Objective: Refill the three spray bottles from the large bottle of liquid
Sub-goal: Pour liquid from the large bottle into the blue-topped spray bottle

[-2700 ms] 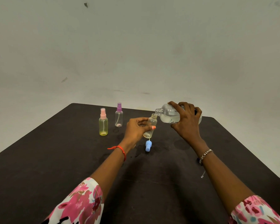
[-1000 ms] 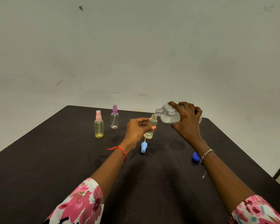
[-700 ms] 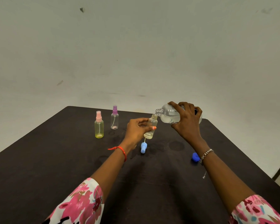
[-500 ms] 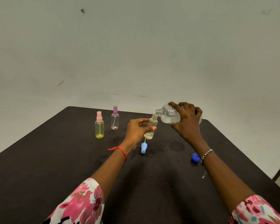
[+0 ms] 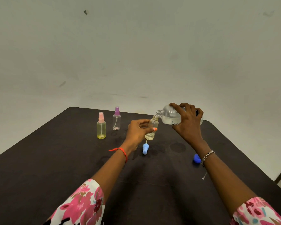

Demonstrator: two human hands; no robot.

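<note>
Nothing has shifted since earlier: my left hand (image 5: 139, 131) holds the small bottle (image 5: 151, 129), my right hand (image 5: 187, 122) grips the tilted large bottle (image 5: 168, 116) at frame centre; pour slowly, mouths aligned.

Soft, even, dimmish light; faint shadows on the dark table (image 5: 39, 176); wide-angle bending at edges; sharp overall.

Three small spray bottles were in view: two capped ones, the pink-topped bottle (image 5: 101, 127) and the purple-topped bottle (image 5: 116, 119), stood left of the large bottle (image 5: 170, 117), and one open bottle (image 5: 151, 129) was just below its mouth. There was one large bottle. Two loose caps lay nearer than it: one light-blue spray top (image 5: 145, 148) and one dark-blue cap (image 5: 197, 158).
</note>
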